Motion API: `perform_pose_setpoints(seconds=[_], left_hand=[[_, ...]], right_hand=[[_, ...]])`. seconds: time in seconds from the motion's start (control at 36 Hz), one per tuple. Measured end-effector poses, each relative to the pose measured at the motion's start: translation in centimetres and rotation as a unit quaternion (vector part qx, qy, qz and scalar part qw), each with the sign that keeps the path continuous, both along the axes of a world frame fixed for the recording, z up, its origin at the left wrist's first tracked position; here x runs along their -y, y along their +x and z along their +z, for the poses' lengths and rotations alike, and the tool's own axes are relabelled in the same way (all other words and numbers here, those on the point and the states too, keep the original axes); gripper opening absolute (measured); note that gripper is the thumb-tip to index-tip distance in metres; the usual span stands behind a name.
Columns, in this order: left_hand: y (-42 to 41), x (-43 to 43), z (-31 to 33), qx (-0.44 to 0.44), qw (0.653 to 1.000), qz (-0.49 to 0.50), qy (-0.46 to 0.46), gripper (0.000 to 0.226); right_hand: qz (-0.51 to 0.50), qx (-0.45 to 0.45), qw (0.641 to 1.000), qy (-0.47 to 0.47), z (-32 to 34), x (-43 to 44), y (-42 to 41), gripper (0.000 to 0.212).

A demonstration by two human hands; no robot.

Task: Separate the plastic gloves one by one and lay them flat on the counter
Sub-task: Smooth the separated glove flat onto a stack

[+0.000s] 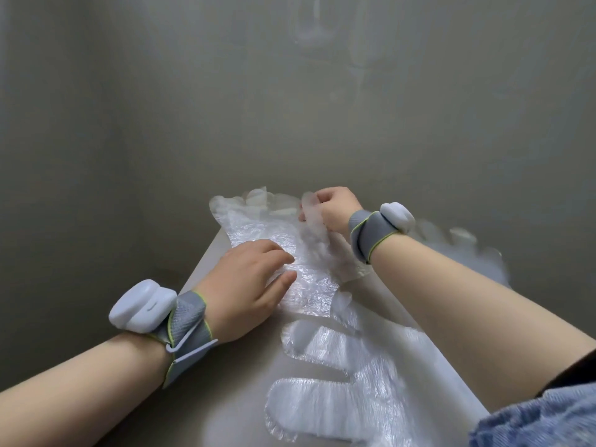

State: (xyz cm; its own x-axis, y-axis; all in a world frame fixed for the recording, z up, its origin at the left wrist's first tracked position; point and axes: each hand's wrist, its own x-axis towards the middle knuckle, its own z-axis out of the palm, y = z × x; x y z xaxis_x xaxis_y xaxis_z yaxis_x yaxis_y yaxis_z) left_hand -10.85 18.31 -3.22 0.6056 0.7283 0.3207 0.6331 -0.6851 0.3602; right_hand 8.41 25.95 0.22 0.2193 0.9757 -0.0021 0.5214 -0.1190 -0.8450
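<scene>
A stack of clear plastic gloves (pixel 258 227) lies at the far corner of the pale counter (pixel 206 269). My left hand (pixel 248 282) presses down on the stack with its fingers spread over the plastic. My right hand (pixel 332 209) pinches the edge of one thin glove (pixel 314 227) and holds it lifted above the stack. A separate glove (pixel 338 382) lies flat on the counter nearer to me, fingers pointing left. Another flat glove (pixel 461 243) shows blurred behind my right forearm.
The counter is narrow; its left edge drops off to a grey-brown floor or wall (pixel 96 156). Both wrists carry grey straps with white devices (pixel 142 306). A blue sleeve (pixel 541 417) fills the lower right corner.
</scene>
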Motion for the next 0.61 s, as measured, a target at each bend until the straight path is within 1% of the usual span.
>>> perform_pose_setpoints(seconds=[0.08,0.11,0.17,0.19,0.31,0.36,0.44,0.5,0.56,0.61], left_hand=[[-0.5,-0.1,0.2,0.003,1.000,-0.014,0.005,0.059],[-0.7,-0.1,0.3,-0.003,1.000,-0.015,0.001,0.060],[-1.2,-0.2,0.3,-0.009,1.000,-0.016,-0.005,0.059],[-1.4,-0.2,0.2,-0.010,1.000,-0.018,-0.002,0.057],[-1.8,-0.3,0.0,-0.022,0.999,-0.024,0.017,0.048],[-1.9,-0.3,0.1,-0.049,0.998,-0.023,0.015,0.049],[-1.7,-0.5,0.2,-0.091,0.996,-0.022,0.012,0.054],[-1.7,-0.6,0.0,-0.097,0.995,-0.020,0.019,0.054],[-1.8,-0.7,-0.3,-0.096,0.995,-0.019,0.022,0.054],[-1.8,-0.6,-0.5,-0.097,0.995,-0.015,0.024,0.055]], right_hand=[[0.004,-0.005,0.998,0.064,0.4,-0.1,-0.1,0.023],[0.006,-0.008,0.996,0.084,0.7,-0.1,-0.1,0.022],[0.009,-0.031,0.992,0.125,1.3,-0.1,-0.1,0.010],[0.010,-0.042,0.988,0.145,1.6,-0.1,0.0,0.007],[0.021,-0.062,0.979,0.194,2.6,-0.6,0.4,0.014],[0.015,-0.057,0.979,0.195,2.6,-1.0,0.5,0.015],[0.019,-0.022,0.983,0.183,1.9,-1.7,0.5,0.022],[0.024,-0.016,0.988,0.152,1.2,-2.4,0.4,0.023],[0.036,-0.011,0.993,0.116,0.6,-2.8,0.2,0.017],[0.052,-0.001,0.994,0.092,0.5,-2.9,0.0,0.017]])
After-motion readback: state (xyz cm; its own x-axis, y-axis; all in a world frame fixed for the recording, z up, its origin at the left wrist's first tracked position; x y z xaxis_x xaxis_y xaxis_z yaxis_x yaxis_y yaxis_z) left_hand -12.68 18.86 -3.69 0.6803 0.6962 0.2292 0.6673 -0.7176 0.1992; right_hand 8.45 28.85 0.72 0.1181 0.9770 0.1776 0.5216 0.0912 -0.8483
